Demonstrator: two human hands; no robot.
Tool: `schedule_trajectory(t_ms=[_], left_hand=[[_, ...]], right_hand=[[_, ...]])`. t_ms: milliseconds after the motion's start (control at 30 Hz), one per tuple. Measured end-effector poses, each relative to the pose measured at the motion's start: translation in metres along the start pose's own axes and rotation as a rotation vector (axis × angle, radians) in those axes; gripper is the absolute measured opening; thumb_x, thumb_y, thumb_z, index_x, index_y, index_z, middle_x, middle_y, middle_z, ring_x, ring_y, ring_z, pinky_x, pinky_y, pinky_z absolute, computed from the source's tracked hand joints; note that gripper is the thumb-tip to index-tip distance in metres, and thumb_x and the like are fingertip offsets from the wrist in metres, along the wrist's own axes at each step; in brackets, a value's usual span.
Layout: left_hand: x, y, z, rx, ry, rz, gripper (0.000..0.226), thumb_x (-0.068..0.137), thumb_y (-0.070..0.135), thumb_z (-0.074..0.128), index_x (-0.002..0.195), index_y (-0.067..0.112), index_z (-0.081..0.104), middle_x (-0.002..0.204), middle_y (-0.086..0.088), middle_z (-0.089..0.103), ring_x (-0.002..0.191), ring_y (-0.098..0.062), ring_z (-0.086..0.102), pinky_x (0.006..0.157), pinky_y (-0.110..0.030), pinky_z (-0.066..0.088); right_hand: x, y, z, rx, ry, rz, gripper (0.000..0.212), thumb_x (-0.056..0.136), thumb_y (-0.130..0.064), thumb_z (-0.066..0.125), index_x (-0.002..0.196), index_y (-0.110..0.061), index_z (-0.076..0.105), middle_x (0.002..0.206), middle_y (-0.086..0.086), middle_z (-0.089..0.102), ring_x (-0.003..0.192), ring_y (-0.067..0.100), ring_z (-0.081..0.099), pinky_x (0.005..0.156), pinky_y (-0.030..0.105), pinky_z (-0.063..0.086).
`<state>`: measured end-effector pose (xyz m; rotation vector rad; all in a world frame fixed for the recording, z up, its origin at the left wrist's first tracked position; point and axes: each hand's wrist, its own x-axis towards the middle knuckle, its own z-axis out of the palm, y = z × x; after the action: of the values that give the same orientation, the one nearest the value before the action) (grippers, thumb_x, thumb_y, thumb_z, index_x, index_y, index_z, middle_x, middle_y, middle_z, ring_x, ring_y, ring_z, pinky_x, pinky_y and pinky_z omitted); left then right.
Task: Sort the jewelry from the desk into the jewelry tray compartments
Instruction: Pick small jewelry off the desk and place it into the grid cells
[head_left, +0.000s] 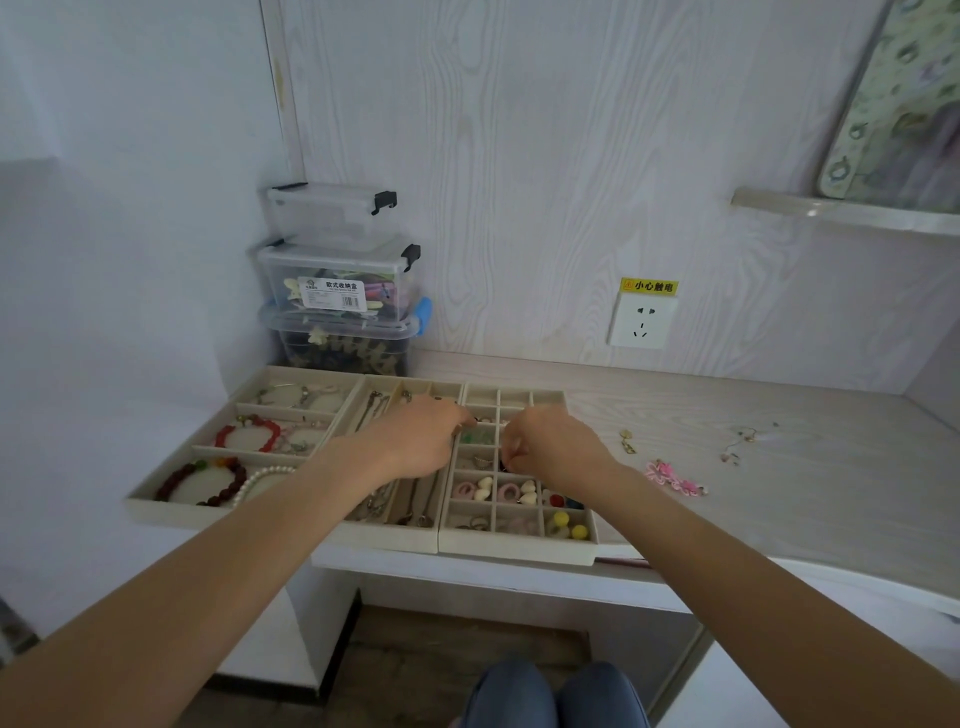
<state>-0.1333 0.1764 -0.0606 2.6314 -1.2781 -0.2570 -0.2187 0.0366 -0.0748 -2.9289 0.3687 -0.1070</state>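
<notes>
Your right hand (553, 444) hovers over the small-grid jewelry tray (519, 545), fingers curled in and pinched together near a middle compartment; what they pinch is too small to tell. Your left hand (423, 439) lies palm down on the divider between the necklace tray (363, 532) and the grid tray, fingers pressed close, nothing visibly held. Green pieces (475, 436) sit in a compartment between both hands. On the desk (753, 499) to the right lie gold earrings (627, 440), a pink ornament (672, 480) and a thin chain piece (740, 441), well apart from the trays.
</notes>
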Motion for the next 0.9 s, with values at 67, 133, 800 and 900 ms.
schedule_trajectory(t_ms=[67,133,800,900], left_hand=[[0.001,0.001,0.000,-0.002,0.000,0.000,0.064,0.085,-0.009,0.039,0.140,0.022,0.041,0.141,-0.007,0.047,0.129,-0.020,0.045,0.106,-0.035,0.040],[0.001,0.002,0.000,-0.005,-0.002,-0.001,0.063,0.085,-0.009,0.039,0.141,0.022,0.041,0.141,-0.007,0.048,0.128,-0.020,0.046,0.105,-0.035,0.040],[0.001,0.004,-0.001,0.042,-0.022,0.011,0.061,0.087,-0.007,0.038,0.140,0.022,0.041,0.139,-0.008,0.049,0.124,-0.021,0.050,0.101,-0.037,0.044],[0.000,0.005,-0.001,0.060,-0.019,0.014,0.063,0.086,-0.008,0.038,0.141,0.024,0.040,0.139,-0.007,0.049,0.122,-0.021,0.051,0.100,-0.037,0.045]], right_hand=[[0.000,0.000,0.001,-0.026,0.011,0.028,0.015,0.084,-0.010,0.059,0.095,-0.013,0.070,0.098,0.006,0.068,0.092,0.025,0.064,0.079,0.040,0.055],[0.001,0.000,0.002,-0.042,0.021,0.046,0.016,0.085,-0.010,0.059,0.095,-0.012,0.070,0.099,0.006,0.067,0.091,0.024,0.064,0.079,0.040,0.055],[0.006,-0.002,-0.001,-0.043,0.008,0.088,0.014,0.084,-0.010,0.062,0.095,-0.011,0.071,0.099,0.006,0.067,0.088,0.022,0.062,0.075,0.035,0.054],[0.006,0.004,-0.009,0.023,0.055,0.115,0.013,0.086,-0.019,0.063,0.095,-0.012,0.070,0.098,0.004,0.068,0.087,0.020,0.063,0.078,0.036,0.054]])
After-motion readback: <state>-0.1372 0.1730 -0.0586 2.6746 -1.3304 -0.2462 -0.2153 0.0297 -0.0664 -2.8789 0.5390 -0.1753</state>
